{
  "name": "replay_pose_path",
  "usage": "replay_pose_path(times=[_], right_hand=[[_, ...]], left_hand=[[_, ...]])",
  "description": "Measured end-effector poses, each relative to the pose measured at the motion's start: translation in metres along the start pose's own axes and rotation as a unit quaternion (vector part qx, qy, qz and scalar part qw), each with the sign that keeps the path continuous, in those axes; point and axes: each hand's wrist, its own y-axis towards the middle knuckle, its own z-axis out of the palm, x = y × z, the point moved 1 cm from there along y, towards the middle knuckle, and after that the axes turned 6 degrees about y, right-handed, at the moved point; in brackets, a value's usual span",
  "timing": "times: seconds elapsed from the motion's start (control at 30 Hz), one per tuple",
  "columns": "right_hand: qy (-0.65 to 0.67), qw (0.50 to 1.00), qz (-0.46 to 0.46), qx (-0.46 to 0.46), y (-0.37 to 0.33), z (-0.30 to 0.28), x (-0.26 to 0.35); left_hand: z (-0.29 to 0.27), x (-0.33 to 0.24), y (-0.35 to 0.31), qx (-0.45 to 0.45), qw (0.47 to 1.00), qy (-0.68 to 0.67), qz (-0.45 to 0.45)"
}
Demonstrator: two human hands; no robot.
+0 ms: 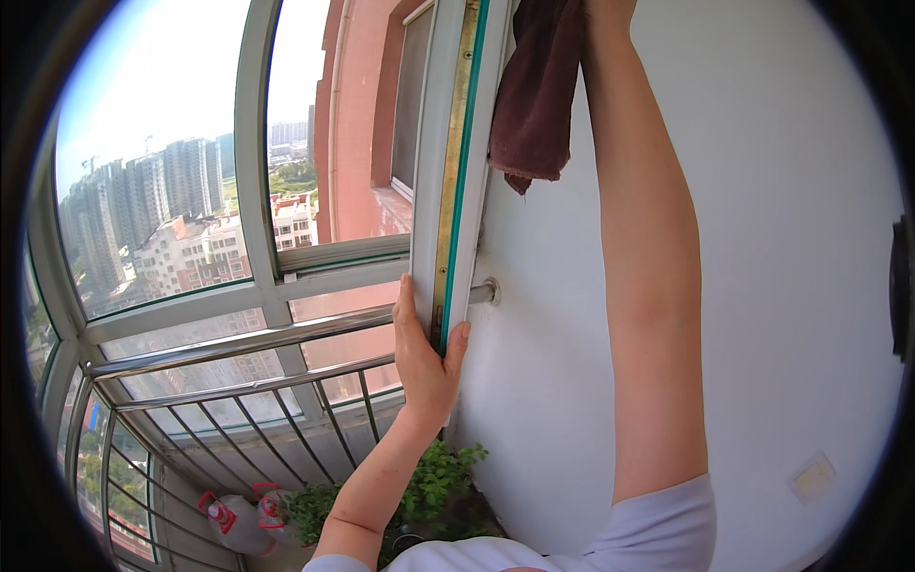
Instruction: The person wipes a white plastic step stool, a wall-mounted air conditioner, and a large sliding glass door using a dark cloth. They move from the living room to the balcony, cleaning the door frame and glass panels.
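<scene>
A white-framed window sash [426, 191] stands edge-on in front of me, with a brass-coloured strip and a green seal running down its edge. My left hand [426, 367] grips its lower part, the thumb on one side and the fingers on the other. High up at the top rim, my right hand [610, 13] is partly cut off by the picture's edge. From it a dark brown cloth [537, 105] hangs beside the sash's upper part. The fingers of that hand are mostly hidden.
A metal railing [276, 336] crosses below the windows and meets the white wall [782, 238] at right. Green potted plants [438, 481] and large clear plastic jugs [238, 522] with red handles stand low down. Tall buildings show outside.
</scene>
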Motion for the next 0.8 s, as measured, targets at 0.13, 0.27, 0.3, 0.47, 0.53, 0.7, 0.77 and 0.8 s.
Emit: replay_pose_path(times=[0.13, 0.27, 0.3, 0.47, 0.53, 0.7, 0.77, 0.8], right_hand=[[-0.003, 1.000, -0.022, 0.004, -0.040, 0.018, 0.046], [-0.112, 0.988, -0.108, -0.005, -0.033, 0.017, 0.050], [-0.074, 0.996, -0.058, -0.007, -0.023, 0.009, 0.042], [-0.065, 0.996, -0.030, 0.053, -0.003, -0.007, 0.042], [0.037, 0.994, 0.062, 0.076, -0.014, -0.007, 0.058], [-0.040, 0.995, 0.044, 0.078, -0.012, -0.011, 0.057], [-0.005, 0.996, 0.053, 0.075, -0.007, -0.022, 0.052], [0.035, 0.995, 0.062, 0.076, -0.010, -0.024, 0.055]], left_hand=[[0.004, 0.001, -0.001, -0.015, 0.999, 0.029, 0.015], [0.010, -0.005, -0.001, -0.039, 0.996, 0.062, 0.046], [0.014, -0.006, -0.002, -0.041, 0.996, 0.059, 0.050], [0.018, -0.013, -0.006, -0.041, 0.995, 0.055, 0.066], [0.018, -0.014, -0.006, -0.029, 0.997, 0.045, 0.050], [0.024, -0.022, -0.010, -0.005, 1.000, 0.013, 0.015], [0.028, -0.023, -0.008, -0.027, 0.998, 0.037, 0.049], [0.027, -0.023, -0.009, -0.039, 0.996, 0.051, 0.064]])
